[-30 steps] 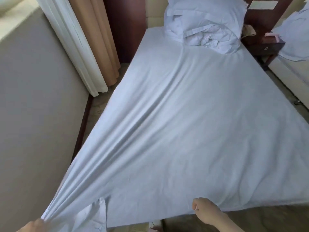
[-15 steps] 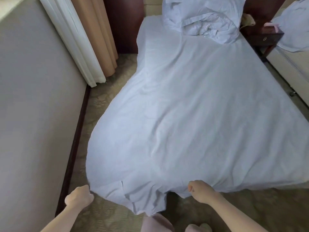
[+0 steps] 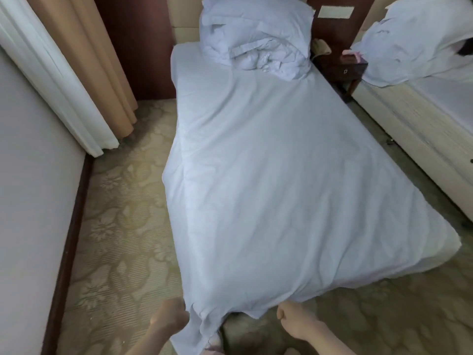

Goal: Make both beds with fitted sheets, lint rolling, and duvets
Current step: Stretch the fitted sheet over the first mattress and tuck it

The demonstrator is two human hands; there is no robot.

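Patterned carpet (image 3: 122, 239) covers the floor on the near left. Nearest, the left hand (image 3: 167, 316) and the right hand (image 3: 289, 317) are both curled into fists, each gripping the near edge of the fitted sheet (image 3: 268, 175). The sheet lies spread from near end to far end, with its near corner hanging down. Farther, a crumpled duvet (image 3: 256, 39) lies on it. At the far right stand a nightstand (image 3: 343, 69) and a second bed (image 3: 409, 139).

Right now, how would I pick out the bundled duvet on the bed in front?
Find the pale sheet spread mid-view and follow it to the dark wood panel at its head. The duvet is the crumpled white bundle there. Unlike the heap on the right-hand bed, it lies left of the nightstand.
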